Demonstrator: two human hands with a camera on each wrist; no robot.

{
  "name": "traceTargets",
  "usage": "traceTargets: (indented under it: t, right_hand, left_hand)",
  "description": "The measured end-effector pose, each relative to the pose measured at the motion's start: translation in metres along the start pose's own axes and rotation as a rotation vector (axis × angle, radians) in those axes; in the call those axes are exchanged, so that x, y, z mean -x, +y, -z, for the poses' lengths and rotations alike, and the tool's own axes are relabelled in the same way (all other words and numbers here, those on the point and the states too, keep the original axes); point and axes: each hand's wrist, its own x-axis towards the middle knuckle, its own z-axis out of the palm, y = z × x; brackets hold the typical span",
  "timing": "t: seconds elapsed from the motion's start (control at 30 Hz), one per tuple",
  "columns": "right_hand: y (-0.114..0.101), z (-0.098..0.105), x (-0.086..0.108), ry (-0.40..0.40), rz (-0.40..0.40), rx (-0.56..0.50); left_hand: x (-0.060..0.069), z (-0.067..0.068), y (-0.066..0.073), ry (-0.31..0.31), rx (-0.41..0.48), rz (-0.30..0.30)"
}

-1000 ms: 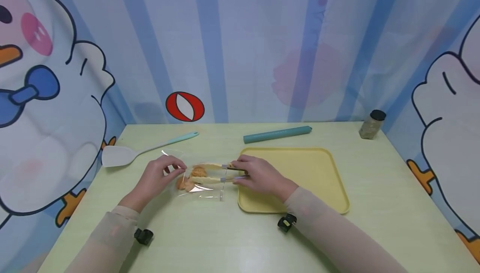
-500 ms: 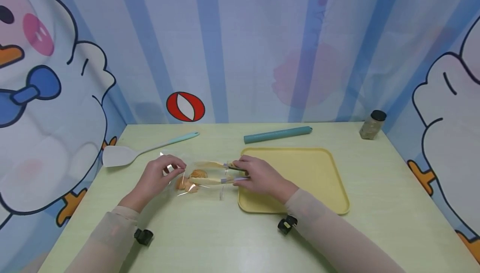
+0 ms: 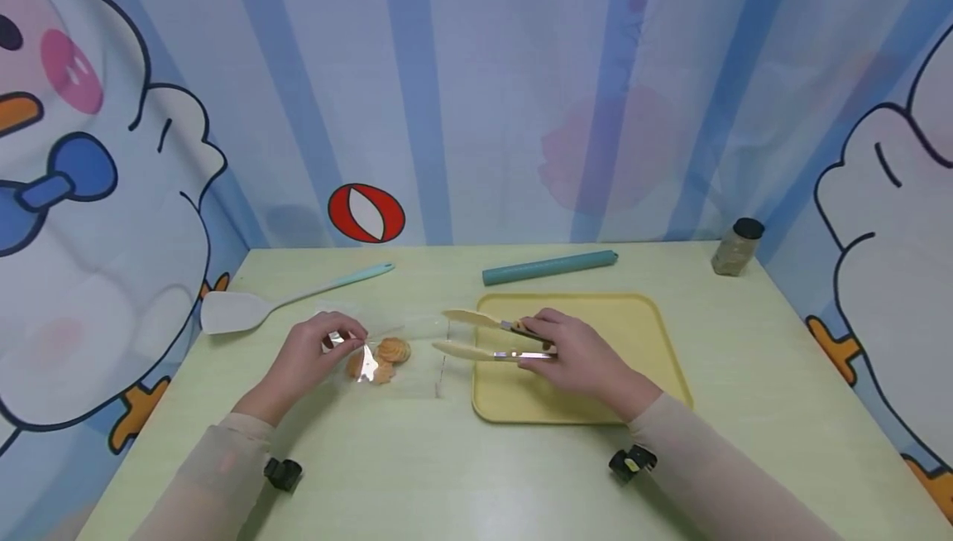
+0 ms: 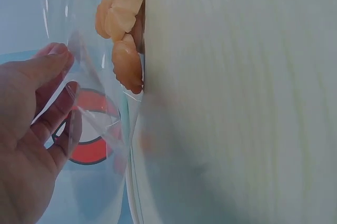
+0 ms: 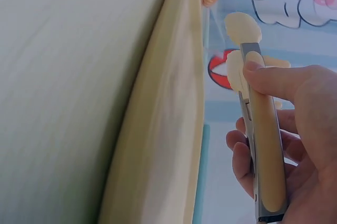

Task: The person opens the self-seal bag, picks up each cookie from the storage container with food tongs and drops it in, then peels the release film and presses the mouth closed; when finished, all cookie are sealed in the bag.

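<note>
My left hand (image 3: 307,359) pinches the upper layer of a clear plastic bag (image 3: 420,382) between thumb and fingers. Several golden-brown ridged pastries (image 3: 393,350) lie inside it, bunched near that hand; the left wrist view shows them up close (image 4: 125,16). My right hand (image 3: 588,363) grips a pair of tongs (image 3: 476,353) with cream-coloured heads and metal arms. The heads stand apart with nothing between them, just right of the pastries and over the bag's right end and the tray's left edge. In the right wrist view, my thumb lies along the cream handle (image 5: 266,150).
A yellow rectangular tray (image 3: 648,359) lies under my right hand. Behind it is a teal cylindrical stick (image 3: 551,267). A white spatula (image 3: 238,311) with a mint handle rests at the back left. A black-lidded jar (image 3: 737,249) stands at the back right.
My right hand has drawn the tongs rightward out of the bag, away from the pastries and over the tray. The pastries stay in the bag. My left hand keeps its pinch, nearly unmoved.
</note>
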Motion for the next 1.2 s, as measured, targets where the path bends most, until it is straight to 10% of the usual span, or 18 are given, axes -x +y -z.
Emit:
traceTargets:
  t: [1.2]
  right_hand:
    - [0.105, 0.090, 0.148, 0.267, -0.361, 0.194]
  left_hand:
    - [-0.003, -0.005, -0.003, 0.003, 0.007, -0.030]
